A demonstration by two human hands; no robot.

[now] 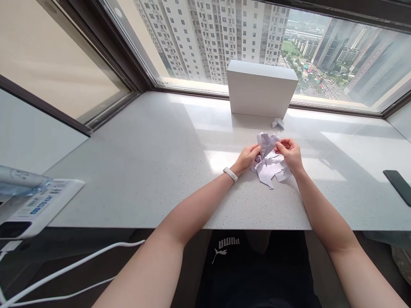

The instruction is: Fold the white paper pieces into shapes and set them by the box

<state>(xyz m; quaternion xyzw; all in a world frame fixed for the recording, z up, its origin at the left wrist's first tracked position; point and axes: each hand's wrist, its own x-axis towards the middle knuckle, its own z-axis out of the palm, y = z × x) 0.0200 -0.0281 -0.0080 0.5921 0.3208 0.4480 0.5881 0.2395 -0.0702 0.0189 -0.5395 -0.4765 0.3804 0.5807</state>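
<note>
Between my two hands is a folded piece of white paper, raised a little above the counter. Its left edge is pinched by my left hand, which wears a white band at the wrist. My right hand grips the paper's right side between thumb and fingers. Beneath it lies a loose pile of folded white paper pieces, partly hidden by the held piece. A smaller folded paper shape sits farther back, close to a white box.
The white box stands upright against the window on the speckled white counter. A dark phone lies at the right. On the left edge are a white device and a clear plastic bottle, with white cables below.
</note>
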